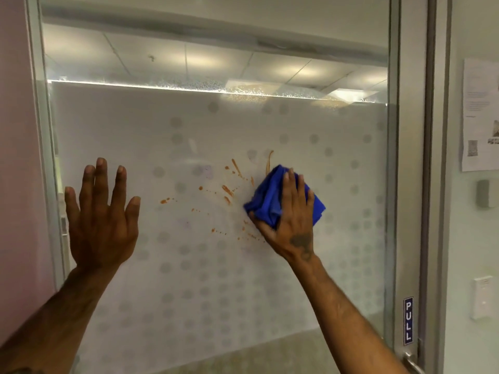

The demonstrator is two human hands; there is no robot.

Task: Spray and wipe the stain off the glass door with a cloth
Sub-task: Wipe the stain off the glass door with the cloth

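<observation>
The glass door [189,125] fills the view, frosted with grey dots across its middle. An orange-brown stain [228,190] is splattered over the frosted part in streaks and drops. My right hand [291,217] presses a bunched blue cloth [272,203] flat against the glass at the stain's right edge. My left hand [101,217] is raised at the left of the pane, fingers spread, holding nothing; whether its palm touches the glass is unclear. No spray bottle is in view.
The metal door frame [410,157] runs down the right side with a blue PULL label [408,321] and a handle [411,361] below it. Papers [480,114] and small white wall units [482,298] hang on the right wall. A pink wall [16,130] borders the left.
</observation>
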